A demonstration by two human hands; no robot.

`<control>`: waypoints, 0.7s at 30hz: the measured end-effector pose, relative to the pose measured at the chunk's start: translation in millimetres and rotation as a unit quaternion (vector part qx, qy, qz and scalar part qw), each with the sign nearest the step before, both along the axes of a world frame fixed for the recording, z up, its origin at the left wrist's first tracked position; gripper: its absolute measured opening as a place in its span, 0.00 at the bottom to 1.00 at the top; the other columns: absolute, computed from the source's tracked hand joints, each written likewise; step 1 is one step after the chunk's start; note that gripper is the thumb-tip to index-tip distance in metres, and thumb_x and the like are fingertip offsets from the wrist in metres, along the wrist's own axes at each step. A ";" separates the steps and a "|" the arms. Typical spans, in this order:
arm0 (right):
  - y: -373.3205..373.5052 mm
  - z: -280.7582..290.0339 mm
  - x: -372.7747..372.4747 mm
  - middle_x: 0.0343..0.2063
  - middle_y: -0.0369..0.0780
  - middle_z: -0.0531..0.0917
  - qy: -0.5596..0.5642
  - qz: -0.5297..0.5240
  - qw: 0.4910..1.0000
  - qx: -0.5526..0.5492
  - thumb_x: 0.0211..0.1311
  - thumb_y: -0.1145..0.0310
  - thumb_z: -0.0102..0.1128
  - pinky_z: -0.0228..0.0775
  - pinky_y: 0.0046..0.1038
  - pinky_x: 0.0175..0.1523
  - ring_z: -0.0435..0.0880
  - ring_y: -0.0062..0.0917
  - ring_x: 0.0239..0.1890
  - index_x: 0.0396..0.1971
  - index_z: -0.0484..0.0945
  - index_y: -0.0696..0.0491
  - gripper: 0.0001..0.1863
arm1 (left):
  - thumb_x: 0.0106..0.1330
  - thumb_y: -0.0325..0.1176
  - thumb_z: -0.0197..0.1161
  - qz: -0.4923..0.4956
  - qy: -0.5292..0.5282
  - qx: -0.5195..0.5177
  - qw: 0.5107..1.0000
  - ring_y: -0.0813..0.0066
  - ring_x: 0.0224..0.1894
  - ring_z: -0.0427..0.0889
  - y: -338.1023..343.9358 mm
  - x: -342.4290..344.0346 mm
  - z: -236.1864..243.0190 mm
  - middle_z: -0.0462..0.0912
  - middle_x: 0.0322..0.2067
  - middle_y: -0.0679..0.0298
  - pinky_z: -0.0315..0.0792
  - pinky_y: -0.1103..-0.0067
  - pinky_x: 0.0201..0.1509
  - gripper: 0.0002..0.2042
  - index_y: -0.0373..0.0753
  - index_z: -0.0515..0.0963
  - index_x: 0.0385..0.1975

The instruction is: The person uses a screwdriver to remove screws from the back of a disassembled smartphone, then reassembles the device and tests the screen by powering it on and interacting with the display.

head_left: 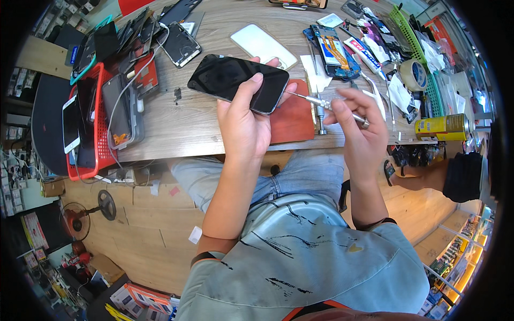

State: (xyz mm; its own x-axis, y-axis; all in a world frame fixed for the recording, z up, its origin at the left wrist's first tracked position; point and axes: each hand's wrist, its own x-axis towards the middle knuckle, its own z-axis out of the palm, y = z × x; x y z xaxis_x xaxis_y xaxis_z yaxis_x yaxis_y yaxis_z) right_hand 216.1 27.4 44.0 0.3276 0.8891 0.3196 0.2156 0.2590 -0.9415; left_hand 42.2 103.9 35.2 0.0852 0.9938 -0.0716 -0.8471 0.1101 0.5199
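Note:
A black smartphone point(230, 77) lies tilted in my left hand point(247, 115), its dark glass facing up and my thumb across its near side. My right hand point(360, 115) pinches a slim silver screwdriver point(324, 102). The tip of that tool points left, close to the phone's lower right edge; whether it touches cannot be made out. Under both hands a reddish-brown mat point(293, 125) lies on the wooden table point(184, 125). Another metal screwdriver point(320, 119) rests by the mat's right edge. Beyond the phone lies a whitish phone case point(257, 40).
A red basket point(100, 125) holding phones stands at the left, a white cable point(115, 99) trailing over it. An opened phone point(333, 51), a glue tube point(364, 56), a tape roll point(413, 75) and a yellow can point(441, 128) sit right. Someone's leg point(423, 175) shows beyond.

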 end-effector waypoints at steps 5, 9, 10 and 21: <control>3.9 0.3 -9.8 0.31 0.38 0.88 0.015 -0.036 0.999 0.011 0.70 0.75 0.69 0.76 0.18 0.41 0.87 0.19 0.30 0.52 0.80 0.60 0.14 | 0.73 0.20 0.57 0.006 -0.005 -0.002 1.000 0.50 0.64 0.79 0.2 2.1 0.2 0.76 0.55 0.48 0.88 0.46 0.53 0.16 0.26 0.69 0.58; 0.3 -0.4 0.5 0.33 0.39 0.88 0.007 0.004 1.000 -0.011 0.70 0.75 0.69 0.75 0.18 0.38 0.87 0.19 0.30 0.52 0.80 0.60 0.14 | 0.73 0.20 0.57 -0.005 -0.006 -0.004 1.000 0.50 0.63 0.80 -0.1 0.5 0.0 0.76 0.56 0.48 0.87 0.46 0.53 0.16 0.26 0.69 0.59; -0.5 -0.2 3.2 0.33 0.39 0.88 -0.014 0.005 0.999 -0.031 0.69 0.75 0.69 0.75 0.18 0.38 0.87 0.19 0.30 0.52 0.80 0.60 0.14 | 0.73 0.20 0.57 -0.008 -0.005 -0.004 1.000 0.50 0.63 0.80 0.0 -1.0 0.0 0.75 0.56 0.49 0.87 0.46 0.53 0.17 0.26 0.69 0.59; -1.3 3.0 4.2 0.39 0.42 0.89 -0.018 0.018 0.997 -0.068 0.69 0.76 0.69 0.78 0.19 0.37 0.87 0.19 0.32 0.58 0.78 0.61 0.19 | 0.73 0.20 0.57 -0.002 -0.012 -0.007 1.000 0.50 0.64 0.79 -0.3 -0.2 -0.2 0.76 0.56 0.49 0.86 0.44 0.54 0.17 0.26 0.69 0.59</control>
State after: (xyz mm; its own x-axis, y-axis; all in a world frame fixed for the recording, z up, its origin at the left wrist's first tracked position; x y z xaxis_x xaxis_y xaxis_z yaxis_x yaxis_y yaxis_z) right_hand 220.3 26.0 47.0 0.2856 0.9357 0.2072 0.2430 0.1384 -0.9601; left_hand 42.1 103.7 35.0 0.0916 0.9923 -0.0830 -0.8586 0.1210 0.4982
